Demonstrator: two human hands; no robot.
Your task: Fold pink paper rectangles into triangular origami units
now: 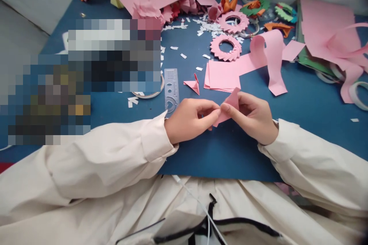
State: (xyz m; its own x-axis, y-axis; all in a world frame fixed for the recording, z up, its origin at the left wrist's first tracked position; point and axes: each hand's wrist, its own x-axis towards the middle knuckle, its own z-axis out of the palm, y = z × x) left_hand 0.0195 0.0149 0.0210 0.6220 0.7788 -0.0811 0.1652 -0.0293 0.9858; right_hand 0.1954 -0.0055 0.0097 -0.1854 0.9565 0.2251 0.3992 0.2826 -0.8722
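Observation:
Between my two hands, just above the blue table, is a small piece of pink paper (233,99) with a fold in it. My left hand (193,119) pinches its left edge between thumb and fingers. On the other side my right hand (254,115) grips it, the thumb pressed on its face and the fingers behind. Beyond my hands lies a stack of pink paper rectangles (222,75). A small folded pink paper piece (193,84) rests to the left of that stack, beside a clear plastic ruler (171,90).
Two pink folded-paper rings (226,48) lie farther back among white paper scraps (211,26). Curled pink strips (268,51) and large pink sheets (324,23) are at the right, near a tape roll (359,95). Pixelated areas hide the left side. A white cable (198,201) crosses my lap.

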